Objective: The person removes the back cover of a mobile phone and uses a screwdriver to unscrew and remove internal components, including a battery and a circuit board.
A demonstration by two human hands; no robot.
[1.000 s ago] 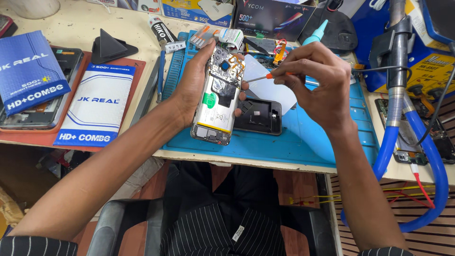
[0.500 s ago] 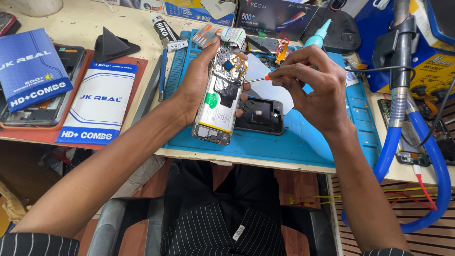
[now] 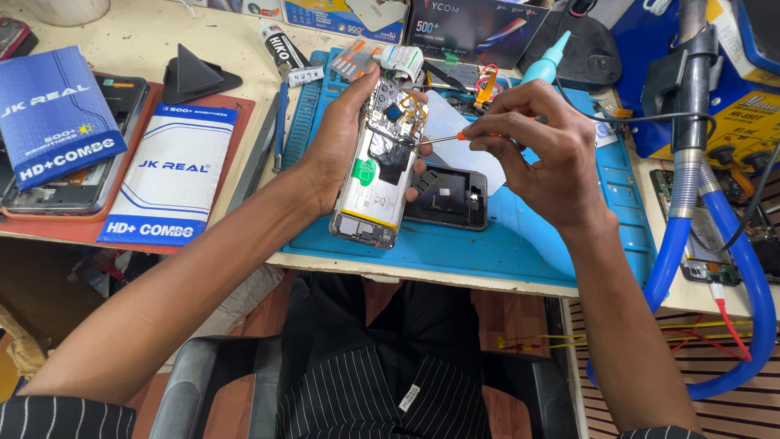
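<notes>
Here the left hand grips an opened phone, back cover off, tilted above the blue mat on the table. Right hand fingers pinch a small screwdriver, tip at the phone's upper board. Step in hand: likely working a screw there; next calls for a steady tip. Containers: flat blue packets at left, closed, contents unseen.

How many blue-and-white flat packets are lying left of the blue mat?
2: one blue packet at far left atop a phone, one mostly white packet beside it on the red mat. Others may be hidden.
</notes>
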